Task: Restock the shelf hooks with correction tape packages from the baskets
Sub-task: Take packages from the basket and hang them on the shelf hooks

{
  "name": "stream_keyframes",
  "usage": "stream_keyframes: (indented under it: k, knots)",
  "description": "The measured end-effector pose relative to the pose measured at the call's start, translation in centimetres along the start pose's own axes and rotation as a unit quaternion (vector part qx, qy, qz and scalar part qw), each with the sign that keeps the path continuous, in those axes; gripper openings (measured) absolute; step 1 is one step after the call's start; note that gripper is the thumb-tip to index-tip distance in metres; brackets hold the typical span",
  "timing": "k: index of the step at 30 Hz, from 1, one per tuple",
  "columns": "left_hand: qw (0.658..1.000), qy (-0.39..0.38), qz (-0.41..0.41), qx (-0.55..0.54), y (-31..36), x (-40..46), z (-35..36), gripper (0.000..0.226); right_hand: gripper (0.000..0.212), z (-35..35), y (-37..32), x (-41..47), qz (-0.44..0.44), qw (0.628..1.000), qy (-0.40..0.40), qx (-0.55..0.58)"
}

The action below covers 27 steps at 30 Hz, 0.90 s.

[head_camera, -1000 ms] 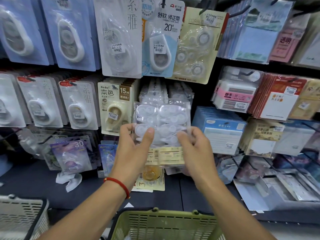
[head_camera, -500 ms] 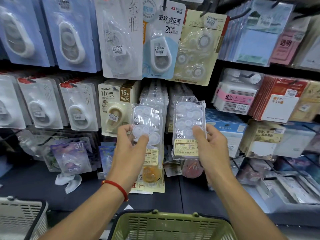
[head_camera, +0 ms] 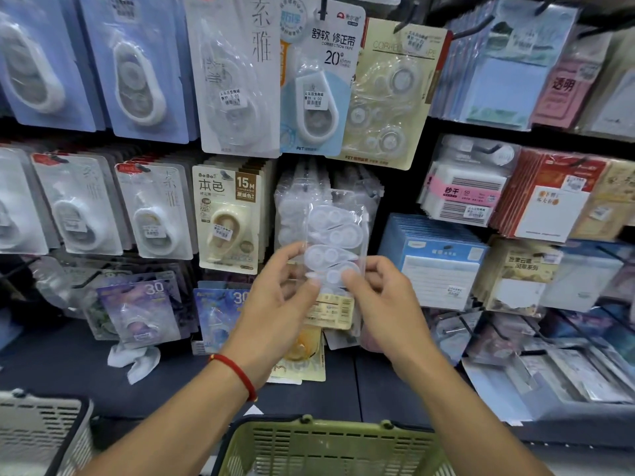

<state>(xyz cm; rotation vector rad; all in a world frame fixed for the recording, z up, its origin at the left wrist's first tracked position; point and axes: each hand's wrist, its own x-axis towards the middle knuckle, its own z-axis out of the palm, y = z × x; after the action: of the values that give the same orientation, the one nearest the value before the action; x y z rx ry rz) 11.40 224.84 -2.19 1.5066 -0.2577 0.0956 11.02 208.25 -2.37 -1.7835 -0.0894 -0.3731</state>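
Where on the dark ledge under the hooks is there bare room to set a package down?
Bare ledge lies left of the crumpled white wrapper, above the grey basket; another patch sits between the yellow card and the loose packets at right. The right end is crowded. Both hands, left hand and right hand, hold the clear correction tape package.

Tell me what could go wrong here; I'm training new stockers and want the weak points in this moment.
1. Both hands, left and right, hold the clear multipack only near its lower part, a low grip, so its top could flop and miss the hook.
2. The clear packs already hanging behind look crowded; pushing in could knock one off.
3. A dropped pack may miss the green basket.
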Motion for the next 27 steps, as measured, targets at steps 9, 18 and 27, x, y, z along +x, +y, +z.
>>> stream_keyframes:
  k: [9, 18, 27]
  knots:
    - [0.997, -0.073, -0.001, 0.037, 0.7, -0.6, 0.5, 0.076, 0.015, -1.0, -0.2, 0.4, 0.036, 0.989, 0.129, 0.061]
    - [0.971, -0.067, 0.072, 0.218, -0.6, 0.4, -0.3, 0.07, 0.047, -2.1, 0.9, 0.8, -0.033, 0.938, 0.141, -0.314]
    - [0.833, -0.058, 0.206, 0.51, -2.8, 4.1, -1.1, 0.085, 0.067, -0.3, 2.7, 5.5, -0.156, 0.867, -0.015, -0.473]
